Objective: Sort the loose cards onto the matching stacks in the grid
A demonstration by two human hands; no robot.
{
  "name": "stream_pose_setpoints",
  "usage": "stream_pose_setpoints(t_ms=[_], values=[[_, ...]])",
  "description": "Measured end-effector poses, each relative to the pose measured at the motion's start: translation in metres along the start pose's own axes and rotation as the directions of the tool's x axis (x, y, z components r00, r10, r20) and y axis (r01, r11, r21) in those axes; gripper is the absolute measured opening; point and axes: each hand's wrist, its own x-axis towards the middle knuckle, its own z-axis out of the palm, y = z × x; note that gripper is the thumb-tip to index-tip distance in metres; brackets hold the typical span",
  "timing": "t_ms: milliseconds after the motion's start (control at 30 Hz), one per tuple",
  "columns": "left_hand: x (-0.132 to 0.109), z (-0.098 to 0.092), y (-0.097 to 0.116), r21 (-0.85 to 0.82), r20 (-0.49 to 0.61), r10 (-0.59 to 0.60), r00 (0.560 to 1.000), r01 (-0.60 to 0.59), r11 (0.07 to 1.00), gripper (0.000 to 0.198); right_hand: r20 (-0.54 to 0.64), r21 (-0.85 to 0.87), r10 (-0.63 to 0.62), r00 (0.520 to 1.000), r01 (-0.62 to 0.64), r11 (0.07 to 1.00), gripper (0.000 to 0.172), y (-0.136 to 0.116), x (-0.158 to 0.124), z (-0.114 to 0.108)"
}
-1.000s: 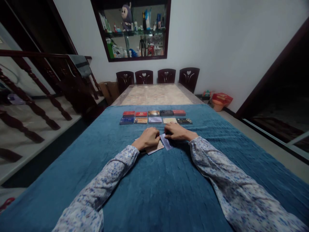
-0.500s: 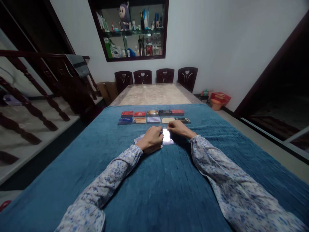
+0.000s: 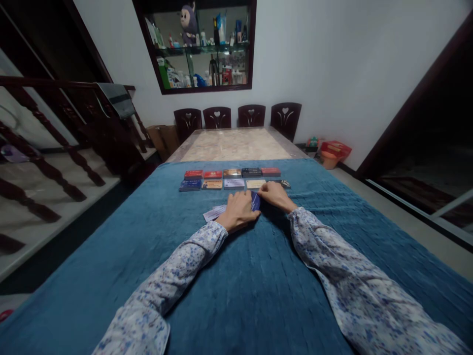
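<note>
A dark blue card (image 3: 255, 201) is between my two hands, above the blue cloth. My left hand (image 3: 239, 211) is closed around its left side, with the thumb near the lower edge and the fingers over the top. My right hand (image 3: 275, 195) pinches the upper right corner of that card. Several pale lavender cards (image 3: 213, 213) lie fanned out under and left of my left hand. Just beyond my right hand are a cream card stack (image 3: 254, 184) and a black card stack (image 3: 285, 184), the latter partly covered by the hand.
Two rows of card stacks lie ahead, including red (image 3: 193, 174), blue (image 3: 190, 185), orange (image 3: 212, 185) and lavender (image 3: 234, 184) ones. The blue cloth (image 3: 251, 286) covers the near table; bare stone tabletop (image 3: 236, 143) shows beyond. Dark chairs (image 3: 217, 118) stand at the far end.
The card between my hands showed a bright white face earlier and now shows dark blue. My left hand has shifted slightly right and its fingers reach farther over the card.
</note>
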Motion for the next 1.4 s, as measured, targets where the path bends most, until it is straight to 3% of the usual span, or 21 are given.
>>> stream_pose_setpoints(t_ms=[167,267,400,500,833,1267,1400], values=[[0.004,0.005,-0.001,0.017,-0.012,-0.006,1.000,0.006,1.000,0.041,0.058,0.008,-0.043,0.997,0.043,0.999,0.025,0.003,0.000,-0.006],[0.005,0.004,-0.008,0.014,-0.003,0.002,1.000,-0.002,1.000,0.039,0.082,0.035,-0.158,0.984,0.156,0.987,0.035,0.009,0.004,-0.008],[0.006,0.001,-0.017,-0.020,-0.001,0.024,1.000,-0.024,1.000,0.037,0.139,0.021,-0.423,0.895,0.425,0.905,0.060,0.014,0.004,-0.009],[0.007,-0.003,-0.022,-0.048,0.005,0.046,0.999,-0.045,0.998,0.033,0.207,-0.002,-0.491,0.846,0.502,0.865,0.068,0.012,0.000,-0.009],[0.013,-0.011,-0.035,-0.119,0.117,0.079,0.990,-0.065,0.991,0.032,0.253,-0.051,-0.512,0.821,0.540,0.840,0.039,0.007,-0.003,-0.013],[0.015,-0.022,-0.050,-0.333,0.177,0.168,0.970,-0.102,0.937,0.034,0.266,0.050,-0.509,0.819,0.515,0.856,0.023,0.001,-0.007,-0.024],[0.022,-0.020,-0.060,-0.421,0.143,0.200,0.969,-0.123,0.899,0.035,0.246,0.020,-0.508,0.825,0.520,0.854,0.022,-0.001,-0.007,-0.026]])
